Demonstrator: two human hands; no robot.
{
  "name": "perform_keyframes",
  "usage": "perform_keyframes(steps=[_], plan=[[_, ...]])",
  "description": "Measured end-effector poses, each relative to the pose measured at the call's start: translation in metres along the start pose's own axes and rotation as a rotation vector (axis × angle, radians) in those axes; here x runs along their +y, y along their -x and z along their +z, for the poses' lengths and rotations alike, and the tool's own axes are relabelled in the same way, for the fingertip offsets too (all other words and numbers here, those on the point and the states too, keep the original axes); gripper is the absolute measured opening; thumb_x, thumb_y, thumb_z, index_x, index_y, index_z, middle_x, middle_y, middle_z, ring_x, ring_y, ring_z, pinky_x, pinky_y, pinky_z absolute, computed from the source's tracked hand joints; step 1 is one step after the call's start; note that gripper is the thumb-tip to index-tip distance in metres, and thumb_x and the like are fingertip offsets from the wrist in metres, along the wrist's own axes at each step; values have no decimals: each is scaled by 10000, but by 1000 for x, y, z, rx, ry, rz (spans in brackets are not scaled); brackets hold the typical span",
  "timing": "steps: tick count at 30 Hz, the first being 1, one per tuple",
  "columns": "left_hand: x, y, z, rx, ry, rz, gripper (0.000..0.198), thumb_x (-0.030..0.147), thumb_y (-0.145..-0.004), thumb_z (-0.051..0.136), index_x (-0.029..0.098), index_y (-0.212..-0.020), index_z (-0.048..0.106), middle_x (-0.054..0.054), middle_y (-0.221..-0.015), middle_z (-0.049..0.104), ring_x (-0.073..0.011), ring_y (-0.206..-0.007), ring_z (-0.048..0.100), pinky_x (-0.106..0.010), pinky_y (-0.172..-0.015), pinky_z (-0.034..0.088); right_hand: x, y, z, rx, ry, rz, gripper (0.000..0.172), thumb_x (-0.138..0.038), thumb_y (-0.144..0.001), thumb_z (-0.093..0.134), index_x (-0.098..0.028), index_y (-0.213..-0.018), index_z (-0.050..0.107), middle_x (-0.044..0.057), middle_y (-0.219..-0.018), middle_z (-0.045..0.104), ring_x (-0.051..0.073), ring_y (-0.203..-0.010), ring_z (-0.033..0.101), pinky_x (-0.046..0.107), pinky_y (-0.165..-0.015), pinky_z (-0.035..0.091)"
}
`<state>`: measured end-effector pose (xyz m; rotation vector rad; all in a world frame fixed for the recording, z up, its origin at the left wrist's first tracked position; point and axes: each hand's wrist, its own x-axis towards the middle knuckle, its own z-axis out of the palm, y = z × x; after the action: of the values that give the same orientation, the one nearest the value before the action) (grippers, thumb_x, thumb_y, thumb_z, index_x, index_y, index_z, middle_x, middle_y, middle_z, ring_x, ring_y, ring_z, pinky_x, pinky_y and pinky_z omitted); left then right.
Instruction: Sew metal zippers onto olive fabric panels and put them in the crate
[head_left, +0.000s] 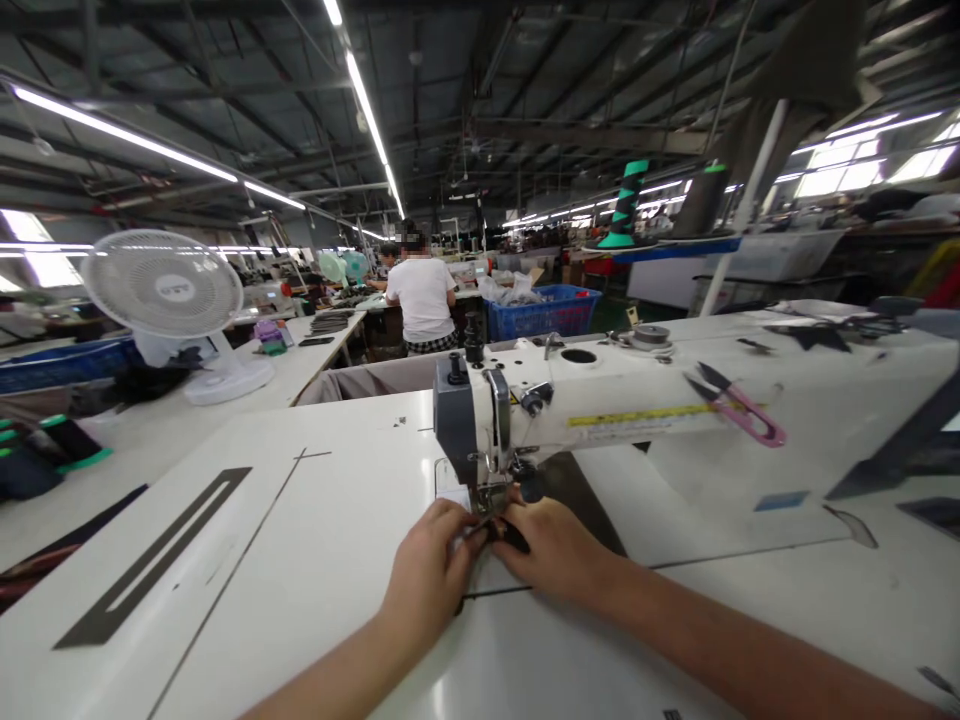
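Observation:
A white industrial sewing machine [637,400] stands on a white table [300,560]. Both my hands meet at its needle and presser foot [493,492]. My left hand [433,570] pinches a small dark piece of material [510,538] from the left. My right hand [559,550] presses the same piece from the right, fingertips just under the foot. The piece is mostly hidden by my fingers.
Pink thread snips [739,405] lie on the machine arm. A dark slotted template [154,560] lies at the left of the table. A white desk fan [169,295] stands at the back left. A person in a white shirt [421,295] sits farther off, near a blue basket [544,312].

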<state>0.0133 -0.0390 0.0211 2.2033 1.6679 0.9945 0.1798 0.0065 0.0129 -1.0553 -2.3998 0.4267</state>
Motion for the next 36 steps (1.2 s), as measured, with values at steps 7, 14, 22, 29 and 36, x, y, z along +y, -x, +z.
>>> perform_keyframes(steps=[7, 14, 22, 29, 36], plan=[[4, 11, -2, 5, -30, -116, 244, 329, -819, 553, 182, -626, 586, 7, -610, 597, -147, -571, 556, -238, -527, 438, 6, -7, -12, -53, -163, -15, 186, -199, -822, 446, -158, -764, 618, 59, -823, 638, 189, -800, 589, 265, -705, 421], [-4, 14, 1, 51, -167, 425, 301, 172, -865, 484, 185, -1163, 526, -73, -1093, 621, -214, -941, 573, -350, -775, 506, 22, -16, -18, -223, -369, -42, 317, -335, -882, 390, -178, -775, 645, 20, -822, 663, 178, -812, 596, 260, -722, 444], [-9, 10, -1, -48, -192, 532, 217, 240, -921, 404, 170, -1036, 575, -65, -959, 653, -186, -853, 596, -320, -743, 516, 4, -3, -23, -193, -53, -75, 143, -223, -703, 603, -182, -837, 631, 22, -799, 631, 157, -699, 579, 225, -611, 398], [-6, 8, -5, -147, -305, 572, 215, 201, -908, 416, 175, -1053, 573, -73, -903, 628, -186, -813, 579, -307, -680, 517, 10, -11, -3, 36, 44, -30, 238, -180, -824, 392, -138, -727, 604, 109, -776, 648, 216, -729, 605, 302, -682, 405], [-2, 3, 8, -49, -566, 802, 239, 88, -888, 366, 81, -940, 599, -132, -913, 632, -217, -795, 584, -327, -618, 509, 23, -17, 5, 92, -125, 61, 130, -172, -800, 498, -150, -781, 625, 63, -782, 669, 187, -722, 612, 263, -644, 450]])
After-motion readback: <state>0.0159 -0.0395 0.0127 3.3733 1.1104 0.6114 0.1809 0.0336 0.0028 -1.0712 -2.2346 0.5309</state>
